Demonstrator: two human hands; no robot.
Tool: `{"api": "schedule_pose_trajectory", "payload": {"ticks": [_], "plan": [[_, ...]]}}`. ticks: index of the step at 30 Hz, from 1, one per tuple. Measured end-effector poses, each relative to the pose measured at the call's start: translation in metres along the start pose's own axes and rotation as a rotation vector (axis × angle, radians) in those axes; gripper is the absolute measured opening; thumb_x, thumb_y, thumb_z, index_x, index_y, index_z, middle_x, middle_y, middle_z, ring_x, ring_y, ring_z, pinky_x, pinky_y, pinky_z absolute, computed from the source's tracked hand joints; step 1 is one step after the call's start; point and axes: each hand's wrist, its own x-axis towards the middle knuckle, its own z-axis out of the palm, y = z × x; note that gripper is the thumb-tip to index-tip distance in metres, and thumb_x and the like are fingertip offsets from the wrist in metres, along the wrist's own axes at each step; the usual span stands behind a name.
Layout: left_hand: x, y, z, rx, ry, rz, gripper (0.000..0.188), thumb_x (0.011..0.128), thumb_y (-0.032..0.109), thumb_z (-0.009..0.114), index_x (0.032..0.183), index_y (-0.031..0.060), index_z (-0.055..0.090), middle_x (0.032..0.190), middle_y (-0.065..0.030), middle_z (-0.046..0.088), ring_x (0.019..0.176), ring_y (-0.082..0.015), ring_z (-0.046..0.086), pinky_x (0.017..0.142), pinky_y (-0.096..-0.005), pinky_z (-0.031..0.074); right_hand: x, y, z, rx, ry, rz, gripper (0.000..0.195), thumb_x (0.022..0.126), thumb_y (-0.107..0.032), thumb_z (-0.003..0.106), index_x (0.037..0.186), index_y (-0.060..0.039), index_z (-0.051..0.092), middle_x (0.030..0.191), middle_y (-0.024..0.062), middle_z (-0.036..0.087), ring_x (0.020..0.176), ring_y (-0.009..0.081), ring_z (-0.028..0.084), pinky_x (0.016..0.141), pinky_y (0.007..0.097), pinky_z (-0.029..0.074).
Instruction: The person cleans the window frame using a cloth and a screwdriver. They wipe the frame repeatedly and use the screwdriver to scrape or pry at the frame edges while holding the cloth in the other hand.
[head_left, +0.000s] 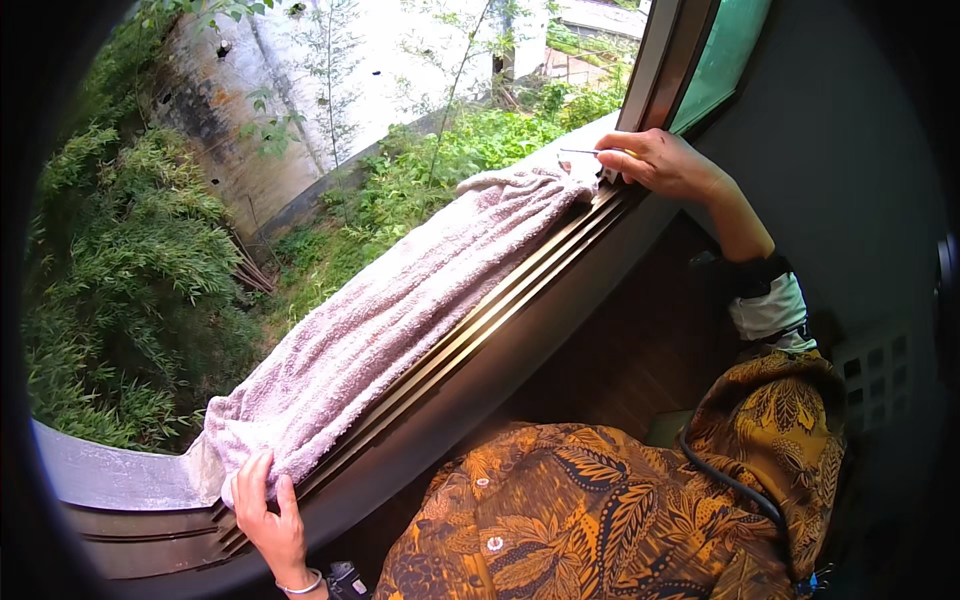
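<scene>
A pale pink terry towel lies in long folds along the sill of an open window. At its lower left end, my left hand has its fingers and thumb around a bunched fold. Up at the far end, my right hand holds a slim tool with a thin metal shaft, like a small screwdriver. A bit of yellow handle shows between the fingers. The shaft points left, just above the towel's bunched end, beside the window frame. Whether its tip touches anything cannot be told.
Metal sliding tracks run beside the towel on the room side. A greenish glass pane stands at the upper right. Outside, bushes and a stained pale wall or slab lie beyond the sill. A dark wall is at right.
</scene>
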Motion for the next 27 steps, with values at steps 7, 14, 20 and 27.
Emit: {"api": "schedule_pose_trajectory", "payload": {"ticks": [7,14,20,27], "plan": [[0.003,0.001,0.001,-0.012,0.002,0.000,0.028,0.086,0.011,0.062,0.111,-0.0013,0.063,0.109,-0.0170,0.063,0.102,-0.0362,0.055,0.094,-0.0431,0.041,-0.008,-0.013,-0.019,-0.517,-0.177,0.202,0.019,0.086,-0.025,0.063,0.088,-0.0075,0.070,0.083,0.0119,0.068,0.078,0.0313,0.065,0.068,0.0372,0.051],[0.002,-0.002,0.002,-0.005,0.015,0.010,0.028,0.086,0.011,0.062,0.111,-0.0011,0.063,0.109,-0.0172,0.063,0.102,-0.0365,0.055,0.095,-0.0434,0.041,0.018,-0.026,-0.002,-0.809,-0.177,0.235,0.014,0.078,-0.013,0.059,0.072,-0.0041,0.069,0.080,0.0164,0.069,0.074,0.0340,0.068,0.063,0.0427,0.054],[-0.001,-0.005,0.000,0.014,-0.010,-0.008,0.027,0.089,0.012,0.060,0.113,0.0004,0.063,0.112,-0.0142,0.063,0.104,-0.0317,0.055,0.096,-0.0400,0.040,0.031,-0.047,-0.006,-0.775,-0.216,0.202,0.015,0.079,-0.012,0.058,0.079,-0.0045,0.070,0.083,0.0127,0.070,0.079,0.0315,0.069,0.066,0.0401,0.055],[-0.002,-0.006,0.002,-0.002,-0.001,0.002,0.026,0.089,0.012,0.060,0.113,0.0004,0.063,0.111,-0.0143,0.063,0.104,-0.0317,0.055,0.095,-0.0396,0.040,0.053,-0.047,0.019,-0.952,-0.351,0.243,0.016,0.083,-0.016,0.060,0.088,-0.0115,0.074,0.087,0.0053,0.072,0.084,0.0240,0.070,0.068,0.0372,0.055]]}}
